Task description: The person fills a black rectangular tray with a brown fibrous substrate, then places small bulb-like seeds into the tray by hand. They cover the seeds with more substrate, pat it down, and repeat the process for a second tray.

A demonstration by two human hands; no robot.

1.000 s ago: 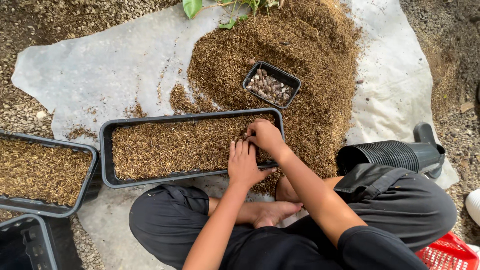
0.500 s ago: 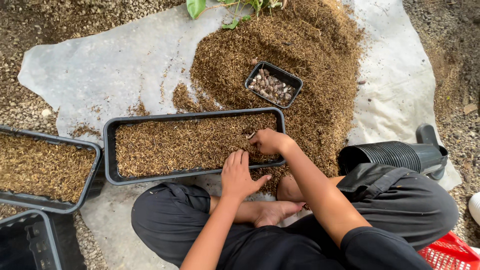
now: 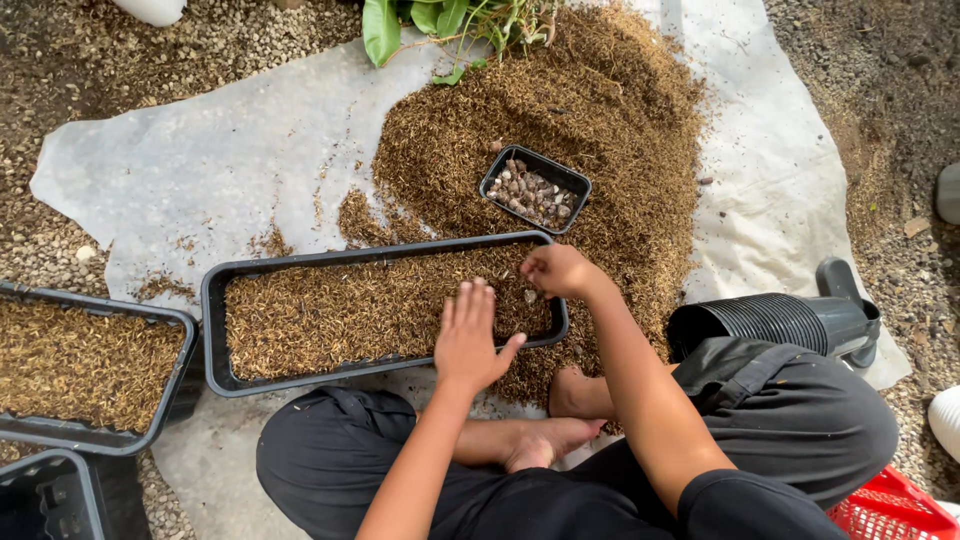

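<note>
A long black tray [image 3: 213,310] filled with brown husk lies in front of my crossed legs. My left hand [image 3: 470,337] rests flat on the husk near the tray's right end, fingers spread, holding nothing. My right hand [image 3: 556,271] hovers at the tray's far right corner with its fingertips pinched on a small pale piece [image 3: 528,295]. Just beyond it, a small black tray [image 3: 536,157] of pale brown lumps sits in the big husk pile [image 3: 570,90].
A white sheet [image 3: 200,160] covers the gravel ground. A second husk-filled black tray [image 3: 100,305] lies at the left, with another black tray [image 3: 60,465] below it. Stacked black pots [image 3: 770,320] lie on their side at my right knee; a red basket [image 3: 890,510] is at the bottom right. Green leaves [image 3: 380,30] show at the top.
My left hand has left the right hand, slid down and left, and opened flat on the husk. My right hand stays at the tray's far right corner.
</note>
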